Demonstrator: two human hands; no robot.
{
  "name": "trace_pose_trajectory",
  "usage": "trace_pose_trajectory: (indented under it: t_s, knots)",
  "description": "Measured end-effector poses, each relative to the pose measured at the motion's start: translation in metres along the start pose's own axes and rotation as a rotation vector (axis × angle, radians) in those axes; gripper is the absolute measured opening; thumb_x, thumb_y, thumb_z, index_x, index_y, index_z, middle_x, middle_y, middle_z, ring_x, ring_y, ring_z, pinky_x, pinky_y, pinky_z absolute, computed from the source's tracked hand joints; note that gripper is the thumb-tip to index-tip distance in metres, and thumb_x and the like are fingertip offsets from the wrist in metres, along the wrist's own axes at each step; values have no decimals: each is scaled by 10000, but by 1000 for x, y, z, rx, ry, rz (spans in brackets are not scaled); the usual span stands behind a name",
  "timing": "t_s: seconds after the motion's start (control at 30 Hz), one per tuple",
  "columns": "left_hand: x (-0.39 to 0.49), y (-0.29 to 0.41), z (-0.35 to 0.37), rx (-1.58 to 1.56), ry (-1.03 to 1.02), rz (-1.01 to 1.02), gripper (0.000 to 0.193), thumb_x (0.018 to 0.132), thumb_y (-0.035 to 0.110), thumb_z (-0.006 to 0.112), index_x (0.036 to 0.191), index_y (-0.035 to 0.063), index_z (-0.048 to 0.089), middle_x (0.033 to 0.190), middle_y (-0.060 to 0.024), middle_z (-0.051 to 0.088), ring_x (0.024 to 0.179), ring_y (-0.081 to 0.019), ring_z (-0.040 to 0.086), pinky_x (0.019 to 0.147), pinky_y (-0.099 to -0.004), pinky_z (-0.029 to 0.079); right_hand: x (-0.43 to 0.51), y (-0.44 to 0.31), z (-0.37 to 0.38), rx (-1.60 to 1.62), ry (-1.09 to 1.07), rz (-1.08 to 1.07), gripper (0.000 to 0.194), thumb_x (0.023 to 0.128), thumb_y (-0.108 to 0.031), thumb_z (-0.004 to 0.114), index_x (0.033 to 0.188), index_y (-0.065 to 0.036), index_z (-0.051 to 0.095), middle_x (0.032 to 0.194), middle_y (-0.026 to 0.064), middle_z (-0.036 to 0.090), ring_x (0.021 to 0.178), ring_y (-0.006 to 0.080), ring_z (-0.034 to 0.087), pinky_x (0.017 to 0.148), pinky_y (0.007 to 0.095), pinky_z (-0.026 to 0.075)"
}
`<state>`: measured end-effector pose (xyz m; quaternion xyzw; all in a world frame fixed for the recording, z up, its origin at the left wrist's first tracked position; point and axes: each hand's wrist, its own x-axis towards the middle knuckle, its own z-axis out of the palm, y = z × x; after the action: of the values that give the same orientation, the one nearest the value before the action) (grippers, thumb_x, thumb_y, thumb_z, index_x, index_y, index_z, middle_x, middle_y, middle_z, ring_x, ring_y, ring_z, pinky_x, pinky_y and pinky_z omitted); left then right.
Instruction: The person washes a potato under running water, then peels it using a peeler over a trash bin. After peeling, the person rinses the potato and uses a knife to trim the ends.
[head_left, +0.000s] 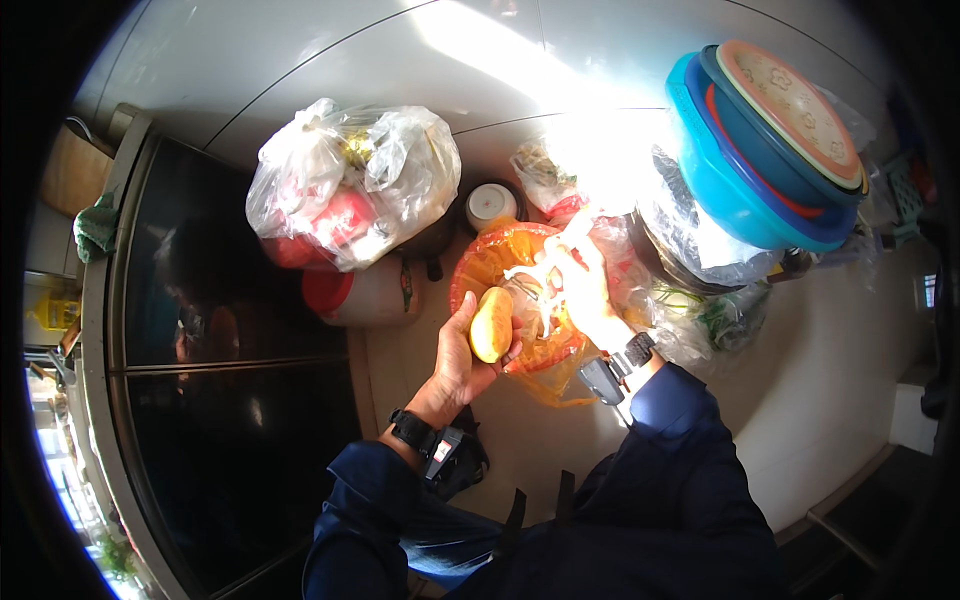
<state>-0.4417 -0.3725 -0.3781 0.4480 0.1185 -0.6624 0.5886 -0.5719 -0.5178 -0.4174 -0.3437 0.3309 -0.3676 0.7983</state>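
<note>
A yellow, oblong fruit or vegetable with brownish patches lies in my left hand, thumb along one side and fingers curled beneath. It is above the near left rim of a red bin lined with an orange plastic bag. Over the bin's right side, my right hand is in harsh sunlight, fingers bent around a thin white thing with hanging strips. Glare washes out its shape, so I cannot tell exactly what it is. Pale scraps show inside the bin.
Left of the bin are a stuffed clear plastic bag and a red-lidded container. A white bowl sits behind. Stacked basins and bagged greens stand right. A dark glossy cabinet borders the left.
</note>
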Motion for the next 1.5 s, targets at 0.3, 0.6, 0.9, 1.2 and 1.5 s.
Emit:
trace_pose_trajectory:
  t_s: [0.3, 0.6, 0.9, 1.2, 1.5]
  knots:
    - [9, -4, 1, -34, 62, 24, 470, 1043, 461, 407, 1250, 67, 559, 1118, -87, 659, 930, -207, 608, 723, -337, 477, -34, -14, 29, 63, -221, 54, 104, 996, -162, 580, 957, -65, 581, 775, 16, 599, 510, 45, 468, 418, 201, 389]
    - [17, -11, 9, -32, 60, 10, 448, 1048, 442, 401, 1263, 85, 565, 1143, -74, 660, 953, -230, 619, 719, -343, 495, -31, -10, 19, 55, -356, 81, 104, 987, -164, 615, 1005, -63, 595, 824, 28, 632, 572, 58, 550, 451, 188, 400]
    - [14, -8, 6, 7, 12, -20, 433, 1054, 433, 392, 1240, 76, 551, 1033, -88, 668, 850, -212, 621, 656, -331, 478, -16, -4, 12, 56, -262, 228, 89, 1004, -166, 582, 969, -84, 580, 822, 13, 623, 518, 37, 471, 403, 183, 379]
    - [5, -5, 8, 38, 39, -46, 511, 1051, 484, 376, 1225, 36, 552, 995, -133, 662, 838, -228, 621, 680, -341, 490, -7, -10, 5, 68, -96, 157, 87, 971, -206, 632, 950, -127, 601, 823, -22, 618, 580, 13, 483, 448, 172, 353]
    - [1, -11, 17, 110, 101, 71, 434, 1067, 440, 363, 1237, 89, 553, 1114, -64, 657, 900, -216, 626, 661, -342, 489, -18, -11, 16, 60, -264, 243, 85, 990, -214, 616, 974, -136, 583, 833, -15, 622, 600, 26, 517, 456, 169, 356]
